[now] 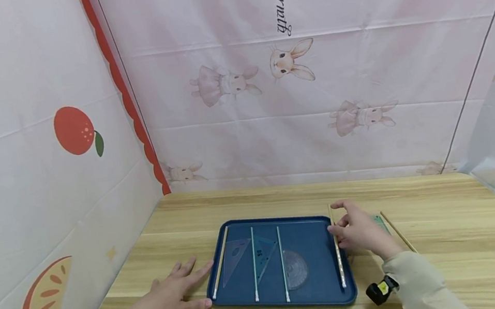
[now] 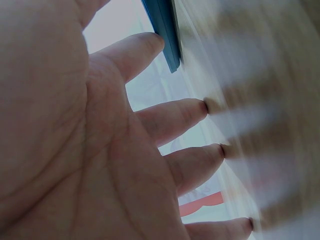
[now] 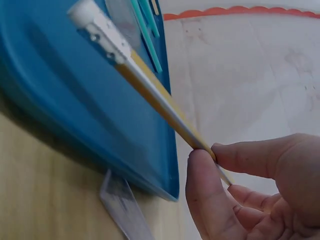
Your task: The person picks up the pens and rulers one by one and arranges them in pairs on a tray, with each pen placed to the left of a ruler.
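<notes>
My right hand (image 1: 361, 231) pinches a yellow pencil (image 1: 339, 262) between thumb and fingers, over the right side of a blue tray (image 1: 322, 291). In the right wrist view the pencil (image 3: 165, 107) points its white eraser end toward the camera. My left hand (image 1: 168, 298) lies spread at the tray's left edge, thumb and index fingertip touching the rim. Inside the tray are another yellow pencil (image 1: 220, 262), a clear set square (image 1: 233, 261), a green pencil (image 1: 254, 263), a teal set square (image 1: 264, 254), a second green pencil (image 1: 283, 264) and a clear round disc (image 1: 297, 269).
Right of the tray, a yellow pencil (image 1: 398, 231) lies on the wooden table (image 1: 455, 231) beside a green flat piece (image 1: 380, 223), partly hidden by my right hand. A clear flat strip (image 3: 125, 205) shows under the tray rim. Printed cloth walls (image 1: 247, 149) enclose the table.
</notes>
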Action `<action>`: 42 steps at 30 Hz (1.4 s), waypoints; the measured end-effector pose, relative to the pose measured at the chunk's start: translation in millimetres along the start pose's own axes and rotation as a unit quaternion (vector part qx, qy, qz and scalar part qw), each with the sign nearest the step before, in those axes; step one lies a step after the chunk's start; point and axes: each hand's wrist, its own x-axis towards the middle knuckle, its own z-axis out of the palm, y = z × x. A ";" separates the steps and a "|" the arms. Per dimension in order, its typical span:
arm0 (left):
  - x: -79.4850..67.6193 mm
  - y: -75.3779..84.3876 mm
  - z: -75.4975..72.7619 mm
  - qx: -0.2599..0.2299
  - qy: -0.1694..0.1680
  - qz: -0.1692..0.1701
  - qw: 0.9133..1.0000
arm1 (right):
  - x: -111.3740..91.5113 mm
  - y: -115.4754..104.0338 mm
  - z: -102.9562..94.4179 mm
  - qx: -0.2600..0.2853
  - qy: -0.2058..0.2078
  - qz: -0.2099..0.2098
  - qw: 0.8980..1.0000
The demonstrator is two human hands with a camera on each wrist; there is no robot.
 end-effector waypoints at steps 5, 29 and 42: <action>0.3 -0.4 -0.8 0.000 -0.002 0.000 1.000 | -0.7 -3.8 9.2 0.005 0.002 -0.005 1.000; -0.7 -0.3 -0.6 -0.008 -0.003 0.000 1.000 | -2.1 -11.0 47.5 0.011 -0.008 0.009 1.000; 0.0 -0.2 -1.1 -0.005 -0.005 0.002 1.000 | -5.3 -17.8 58.1 -0.026 -0.003 0.008 1.000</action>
